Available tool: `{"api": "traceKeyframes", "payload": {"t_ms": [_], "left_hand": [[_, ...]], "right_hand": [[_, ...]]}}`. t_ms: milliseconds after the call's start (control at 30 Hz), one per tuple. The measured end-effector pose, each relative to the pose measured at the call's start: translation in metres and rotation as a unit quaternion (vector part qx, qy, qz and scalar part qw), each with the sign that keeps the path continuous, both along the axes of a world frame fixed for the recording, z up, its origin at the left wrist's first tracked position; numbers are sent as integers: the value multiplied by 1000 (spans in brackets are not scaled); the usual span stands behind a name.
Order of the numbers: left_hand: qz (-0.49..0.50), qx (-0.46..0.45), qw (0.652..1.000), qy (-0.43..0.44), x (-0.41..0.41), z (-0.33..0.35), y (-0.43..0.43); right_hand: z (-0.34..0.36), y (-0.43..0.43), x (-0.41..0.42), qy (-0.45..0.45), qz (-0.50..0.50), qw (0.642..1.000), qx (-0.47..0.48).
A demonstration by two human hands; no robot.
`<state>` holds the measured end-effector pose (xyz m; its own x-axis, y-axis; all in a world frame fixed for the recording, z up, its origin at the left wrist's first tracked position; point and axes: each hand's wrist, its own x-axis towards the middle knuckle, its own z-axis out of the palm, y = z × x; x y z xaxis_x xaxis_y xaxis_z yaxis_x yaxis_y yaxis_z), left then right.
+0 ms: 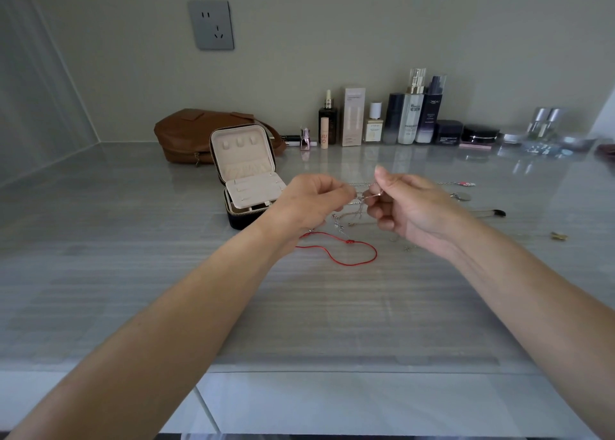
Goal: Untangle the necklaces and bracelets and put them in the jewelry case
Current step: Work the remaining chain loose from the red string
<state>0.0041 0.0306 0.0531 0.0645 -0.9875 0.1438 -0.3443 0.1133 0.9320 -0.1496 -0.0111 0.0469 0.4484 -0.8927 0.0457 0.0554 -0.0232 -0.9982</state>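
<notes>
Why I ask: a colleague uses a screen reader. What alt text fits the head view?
A left hand and right hand pinch a tangle of fine silver chains above a grey table. A red cord bracelet lies beneath them; an open jewelry case stands to the left, cosmetics bottles along the wall.

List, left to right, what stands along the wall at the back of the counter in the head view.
brown bag → pink mini bottle → dark dropper bottle → pale tall box → white-capped bottle → grey bottle → clear pump bottle → dark spray bottle → black jar → flat black compact
</notes>
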Motion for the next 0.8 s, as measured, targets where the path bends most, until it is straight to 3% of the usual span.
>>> {"api": "traceKeyframes", "payload": {"t_ms": [167, 400, 567, 700, 800], "left_hand": [[12, -26, 999, 18, 1, -1, -3], [-9, -33, 999, -11, -2, -3, -3], [-5, -34, 999, 38, 0, -3, -4], [-26, -24, 993, 116, 2, -2, -4], [-22, -13, 992, 120, 1, -3, -4]], "right_hand": [[4, 2, -5, -39, 44, 998, 26], [6, 1, -1, -128, -26, 990, 50], [3, 0, -2, -65, -18, 998, -13], [-2, 2, 0, 99, -68, 979, -162], [-1, 5, 3, 81, -69, 979, -175]]}}
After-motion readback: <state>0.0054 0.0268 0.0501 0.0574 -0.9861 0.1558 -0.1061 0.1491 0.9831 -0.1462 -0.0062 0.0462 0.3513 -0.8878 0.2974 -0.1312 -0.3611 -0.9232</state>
